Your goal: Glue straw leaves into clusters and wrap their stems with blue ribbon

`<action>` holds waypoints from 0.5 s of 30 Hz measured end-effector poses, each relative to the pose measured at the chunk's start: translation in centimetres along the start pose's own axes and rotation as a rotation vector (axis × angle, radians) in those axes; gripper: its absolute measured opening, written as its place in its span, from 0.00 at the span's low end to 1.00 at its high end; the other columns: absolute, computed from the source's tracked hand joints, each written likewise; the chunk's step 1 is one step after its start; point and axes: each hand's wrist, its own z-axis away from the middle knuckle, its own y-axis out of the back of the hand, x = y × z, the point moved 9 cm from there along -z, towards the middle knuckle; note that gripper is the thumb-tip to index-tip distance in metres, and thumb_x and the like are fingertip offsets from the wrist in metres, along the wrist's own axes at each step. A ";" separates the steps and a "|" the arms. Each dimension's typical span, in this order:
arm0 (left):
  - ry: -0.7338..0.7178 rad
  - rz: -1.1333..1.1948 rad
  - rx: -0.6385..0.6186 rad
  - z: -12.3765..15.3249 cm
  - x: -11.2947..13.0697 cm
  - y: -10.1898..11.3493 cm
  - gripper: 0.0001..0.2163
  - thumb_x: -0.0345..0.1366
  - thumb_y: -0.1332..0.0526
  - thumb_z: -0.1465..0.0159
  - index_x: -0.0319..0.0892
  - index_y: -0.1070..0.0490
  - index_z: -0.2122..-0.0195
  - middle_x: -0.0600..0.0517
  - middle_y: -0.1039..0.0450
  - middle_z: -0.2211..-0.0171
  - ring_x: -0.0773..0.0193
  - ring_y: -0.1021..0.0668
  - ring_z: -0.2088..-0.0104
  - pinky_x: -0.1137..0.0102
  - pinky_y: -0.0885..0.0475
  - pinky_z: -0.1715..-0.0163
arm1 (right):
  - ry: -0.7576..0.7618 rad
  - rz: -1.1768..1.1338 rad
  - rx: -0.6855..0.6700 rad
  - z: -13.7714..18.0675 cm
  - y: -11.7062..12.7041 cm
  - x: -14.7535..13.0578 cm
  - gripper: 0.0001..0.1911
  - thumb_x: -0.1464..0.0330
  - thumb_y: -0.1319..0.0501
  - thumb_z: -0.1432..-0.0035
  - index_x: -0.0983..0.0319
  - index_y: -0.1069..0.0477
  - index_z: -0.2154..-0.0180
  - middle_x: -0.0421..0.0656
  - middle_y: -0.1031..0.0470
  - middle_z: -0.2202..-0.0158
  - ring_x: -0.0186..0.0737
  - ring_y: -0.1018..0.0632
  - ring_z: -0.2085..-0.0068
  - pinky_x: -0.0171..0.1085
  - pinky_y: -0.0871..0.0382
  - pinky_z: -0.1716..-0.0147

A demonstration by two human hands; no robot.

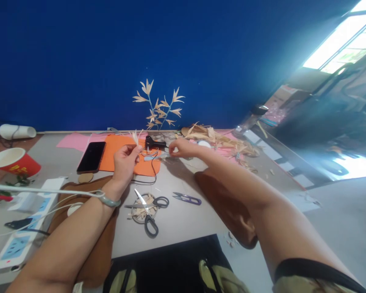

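- I'm clamping a pale husk flower in the left hand, thumb and fingers pinching its base; the petals are sticking up above the grip.
- Main risk I'm seeing: squeezing too hard or twisting could split dry petals; pinching too lightly could let the flower roll.
- Right hand is hovering to the right of that grip, fingers bunching; can't tell whether it's holding anything.
- Black corded tool, looking like a glue gun, is lying between the hands. If it's running hot, a careless reach could mean a burn.
- Its cord is looping below the flower; a finger catching it could drag the tool.
- Scissors are lying spread on my side of the grip, snips to their right; a dropping wrist could meet blades.
- White cable is running toward the left wrist; snagging could jerk the pinch.
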 end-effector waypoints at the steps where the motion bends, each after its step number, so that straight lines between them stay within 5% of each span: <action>1: 0.001 -0.002 -0.006 0.0 0.0 -0.1 0.13 0.41 0.30 0.50 0.38 0.29 0.72 0.55 0.28 0.80 0.76 0.34 0.85 0.79 0.43 0.86 | 0.002 -0.062 -0.002 0.6 0.9 0.3 0.08 0.71 0.41 0.46 0.64 0.25 0.65 0.44 0.21 0.63 0.37 0.24 0.63 0.34 0.37 0.62; 6: 0.017 0.005 -0.004 0.1 -0.2 -0.1 0.13 0.41 0.30 0.51 0.38 0.30 0.72 0.55 0.28 0.79 0.76 0.34 0.85 0.78 0.43 0.86 | -0.077 -0.653 0.042 3.3 4.7 2.1 0.03 0.70 0.43 0.44 0.63 0.33 0.67 0.41 0.25 0.72 0.33 0.28 0.72 0.33 0.37 0.71; 11: 0.018 0.009 0.000 0.2 -0.4 -0.1 0.14 0.42 0.30 0.52 0.38 0.30 0.72 0.55 0.28 0.79 0.76 0.34 0.85 0.78 0.44 0.86 | -0.130 -0.770 0.220 5.1 6.8 2.8 0.09 0.64 0.47 0.38 0.62 0.34 0.64 0.37 0.32 0.77 0.31 0.31 0.75 0.34 0.36 0.70; 15: 0.018 0.006 -0.003 0.2 -0.3 -0.1 0.14 0.41 0.30 0.51 0.38 0.30 0.72 0.56 0.28 0.79 0.76 0.35 0.85 0.78 0.44 0.86 | -0.116 -0.423 -0.157 5.8 2.4 1.7 0.11 0.63 0.41 0.42 0.64 0.26 0.65 0.41 0.25 0.74 0.34 0.26 0.72 0.34 0.34 0.69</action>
